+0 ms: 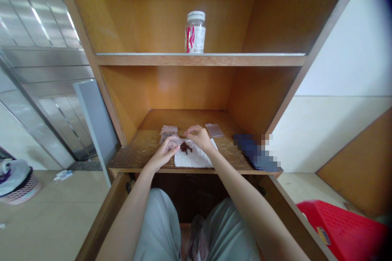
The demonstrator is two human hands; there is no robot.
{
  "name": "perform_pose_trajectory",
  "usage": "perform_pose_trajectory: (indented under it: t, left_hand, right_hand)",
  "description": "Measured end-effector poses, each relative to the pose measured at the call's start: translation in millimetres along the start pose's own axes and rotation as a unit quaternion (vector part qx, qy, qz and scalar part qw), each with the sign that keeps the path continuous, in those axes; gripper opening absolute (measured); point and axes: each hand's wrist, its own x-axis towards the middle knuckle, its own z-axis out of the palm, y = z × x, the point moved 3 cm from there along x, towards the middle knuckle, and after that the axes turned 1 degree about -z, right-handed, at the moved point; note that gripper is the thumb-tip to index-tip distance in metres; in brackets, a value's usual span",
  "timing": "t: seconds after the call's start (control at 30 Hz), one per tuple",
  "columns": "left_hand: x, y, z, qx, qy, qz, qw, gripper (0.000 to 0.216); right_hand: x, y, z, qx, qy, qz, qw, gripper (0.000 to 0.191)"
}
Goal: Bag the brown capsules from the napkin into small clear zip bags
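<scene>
My left hand [163, 153] sits at the front of the wooden shelf, its fingertips pinching what looks like a small clear plastic bag [175, 142]. My right hand [199, 138] hovers just behind it, fingers drawn together above a heap of dark reddish-brown dried pieces [185, 147]. That heap lies on a white cloth [196, 159], between my hands. Two small flat plastic packets [168, 132] lie at the back left of my left hand, and another [214, 130] lies to the right of my right hand.
A clear jar with a white lid and pink label [195, 32] stands on the shelf above. A dark blue, blurred object [255, 153] lies at the shelf's right edge. A red plastic stool [339, 228] is low at right, and a basket with a bag [18, 183] is on the floor at left.
</scene>
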Motion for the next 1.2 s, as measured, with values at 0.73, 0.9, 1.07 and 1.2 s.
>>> perform_pose_trajectory:
  t: [0.73,0.9,1.07,1.2]
  left_hand:
    - [0,-1,-1,-0.001,-0.005,0.006,1.0,0.035]
    - [0,0,-1,-0.01,0.0,0.001,1.0,0.036]
    - [-1,3,0,-0.008,0.014,-0.005,1.0,0.035]
    - [0,3,0,-0.009,0.016,-0.001,1.0,0.037]
  right_hand:
    - [-16,-9,5,-0.319,-0.158,0.134,0.925,0.013]
    - [-3,-11,-1,-0.143,-0.094,0.114,0.979,0.013]
    - [3,-30,1,0.067,-0.082,0.058,0.993,0.015]
    - [1,-40,1,0.038,-0.125,0.019,0.991,0.017]
